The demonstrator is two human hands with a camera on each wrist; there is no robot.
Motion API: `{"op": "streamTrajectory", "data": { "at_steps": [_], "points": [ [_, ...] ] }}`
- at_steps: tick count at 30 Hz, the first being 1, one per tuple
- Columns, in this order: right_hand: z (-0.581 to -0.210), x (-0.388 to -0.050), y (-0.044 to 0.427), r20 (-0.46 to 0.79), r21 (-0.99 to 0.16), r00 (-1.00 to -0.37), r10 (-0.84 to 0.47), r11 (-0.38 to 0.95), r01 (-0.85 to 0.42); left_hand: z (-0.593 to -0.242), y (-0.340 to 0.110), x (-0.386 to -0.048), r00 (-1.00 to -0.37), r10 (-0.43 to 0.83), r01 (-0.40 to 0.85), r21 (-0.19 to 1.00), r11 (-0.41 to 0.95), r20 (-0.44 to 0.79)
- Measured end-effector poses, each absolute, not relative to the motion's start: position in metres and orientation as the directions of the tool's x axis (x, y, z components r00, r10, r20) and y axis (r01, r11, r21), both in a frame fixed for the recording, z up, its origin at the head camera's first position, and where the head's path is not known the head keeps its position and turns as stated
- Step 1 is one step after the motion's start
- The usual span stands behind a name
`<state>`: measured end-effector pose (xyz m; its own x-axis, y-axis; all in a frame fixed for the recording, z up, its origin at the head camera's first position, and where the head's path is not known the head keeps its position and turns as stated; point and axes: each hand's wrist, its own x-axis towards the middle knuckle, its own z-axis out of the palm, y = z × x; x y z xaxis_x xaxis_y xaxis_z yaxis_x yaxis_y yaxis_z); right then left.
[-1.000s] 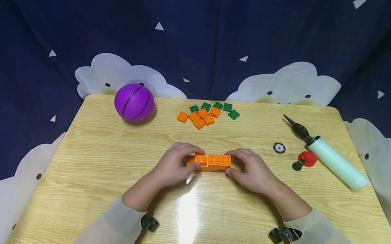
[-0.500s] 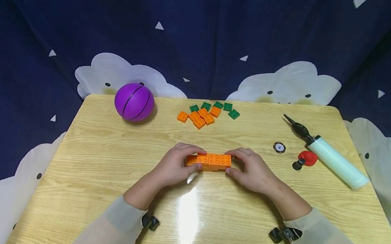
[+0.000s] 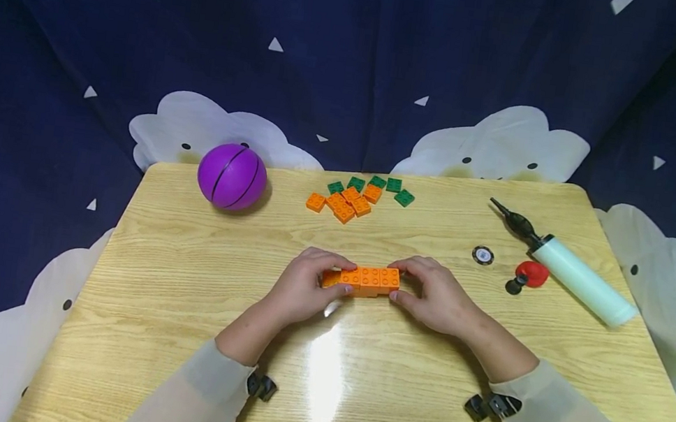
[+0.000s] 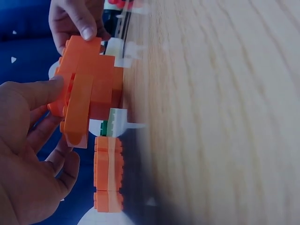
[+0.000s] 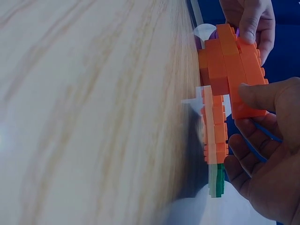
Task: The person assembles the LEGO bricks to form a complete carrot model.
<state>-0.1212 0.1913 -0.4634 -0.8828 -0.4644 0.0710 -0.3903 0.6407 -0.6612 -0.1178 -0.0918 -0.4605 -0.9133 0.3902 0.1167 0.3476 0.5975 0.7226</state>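
Observation:
An assembly of orange building bricks point(image 3: 369, 287) stands on the table in front of the person, with studs up and a row of bricks along its top. The left hand point(image 3: 303, 285) pinches the top brick at the left end point(image 3: 350, 277) between thumb and fingers. At the other end, the right hand point(image 3: 436, 298) grips the rightmost top brick point(image 3: 389, 277). In the left wrist view the stepped lower layers point(image 4: 101, 93) show beneath the top row. A lower brick point(image 3: 330, 278) juts out to the left, partly covered by the left hand.
Loose orange bricks point(image 3: 344, 212) and green bricks point(image 3: 404, 198) lie toward the table's back edge. A purple ball point(image 3: 232, 177) sits back left. On the right are a hand pump point(image 3: 585, 280), a poker chip point(image 3: 483, 255) and a red object with a black part point(image 3: 531, 274).
The left hand's brick has shifted slightly right and closed the small gap in the top row. The right hand has stayed in place. Things elsewhere on the table have not moved.

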Motion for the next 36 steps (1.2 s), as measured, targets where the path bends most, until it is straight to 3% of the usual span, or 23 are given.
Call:
{"op": "streamTrajectory", "data": {
  "at_steps": [16,26,36],
  "points": [
    [-0.465,-0.122,0.190,0.091,-0.657,-0.880,-0.466,0.636,-0.405,-0.464,-0.091,-0.119,-0.907,0.382,0.391,0.685,0.615,0.175],
    [-0.463,-0.122,0.191,0.089,-0.660,-0.881,-0.465,0.635,-0.401,-0.464,-0.092,-0.123,-0.912,0.384,0.369,0.698,0.613,0.144],
    [-0.464,-0.123,0.192,0.108,-0.655,-0.882,-0.458,0.635,-0.410,-0.466,-0.099,-0.132,-0.876,0.463,0.408,0.720,0.561,0.136]
  ]
}}
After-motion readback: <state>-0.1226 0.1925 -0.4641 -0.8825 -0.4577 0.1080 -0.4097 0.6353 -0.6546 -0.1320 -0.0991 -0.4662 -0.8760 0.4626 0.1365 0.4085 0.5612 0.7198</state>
